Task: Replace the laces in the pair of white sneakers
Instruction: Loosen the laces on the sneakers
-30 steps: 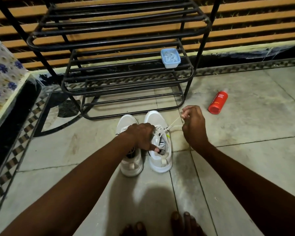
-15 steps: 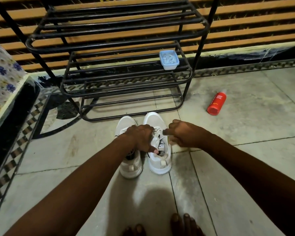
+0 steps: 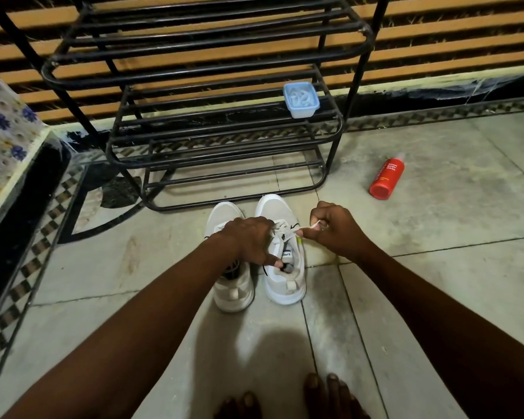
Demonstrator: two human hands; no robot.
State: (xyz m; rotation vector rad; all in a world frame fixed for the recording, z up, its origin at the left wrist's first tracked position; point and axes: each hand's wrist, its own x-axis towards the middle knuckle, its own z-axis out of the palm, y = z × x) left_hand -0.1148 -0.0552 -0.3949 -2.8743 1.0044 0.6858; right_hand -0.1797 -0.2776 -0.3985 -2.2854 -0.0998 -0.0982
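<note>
Head view, past my toes (image 3: 324, 394): the white sneakers (image 3: 233, 294) stand side by side on the floor (image 3: 436, 267). My left hand (image 3: 248, 237) grips the right-side sneaker (image 3: 285, 285) at its tongue; my right hand (image 3: 333, 231) pinches its lace (image 3: 307, 228), drawn taut. I judge an eyelet pass is in hand; next, a steady sideways pull with the shoe held down

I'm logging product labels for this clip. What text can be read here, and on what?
"FOAM BODY WASH": on the red bottle.
Smaller print lower on that bottle: too small to read.
The tag inside the right sneaker: print blurred, not readable.
</note>
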